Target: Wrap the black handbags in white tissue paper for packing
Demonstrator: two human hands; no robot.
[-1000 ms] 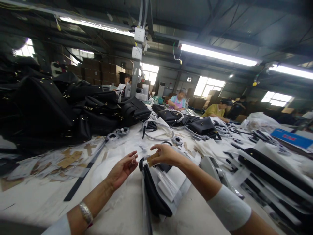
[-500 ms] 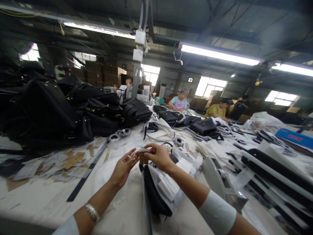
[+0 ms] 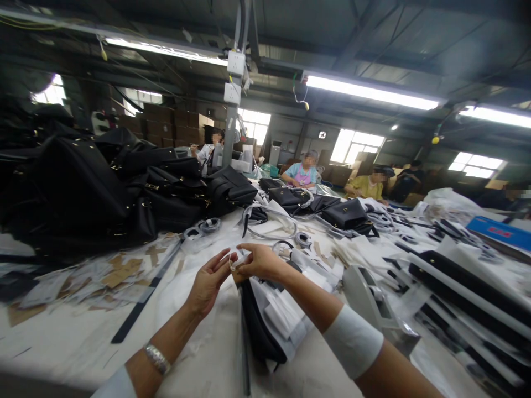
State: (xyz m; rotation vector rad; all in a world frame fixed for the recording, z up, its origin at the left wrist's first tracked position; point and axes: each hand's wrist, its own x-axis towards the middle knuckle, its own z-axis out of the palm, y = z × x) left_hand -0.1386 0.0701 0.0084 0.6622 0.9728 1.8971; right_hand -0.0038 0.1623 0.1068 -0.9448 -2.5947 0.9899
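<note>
My right hand pinches a small brown tag above the table. Close by on its left, my left hand has its thumb and fingertips pressed round a thin white string that loops beside the tag. Just below both hands lies a black bag with white paper on and beside it. The lower edge of the tag overlaps the bag's upper end, and whether they are joined cannot be made out.
Black bags are heaped at the left. Brown and clear scraps lie beside a dark strip. A grey tape dispenser stands right of the bag. Several people sit beyond the table, and a blue box is far right.
My right hand has shifted slightly left and its fingers now cover more of the tag. The tag has tilted and sits a little lower. My left hand has barely moved.
</note>
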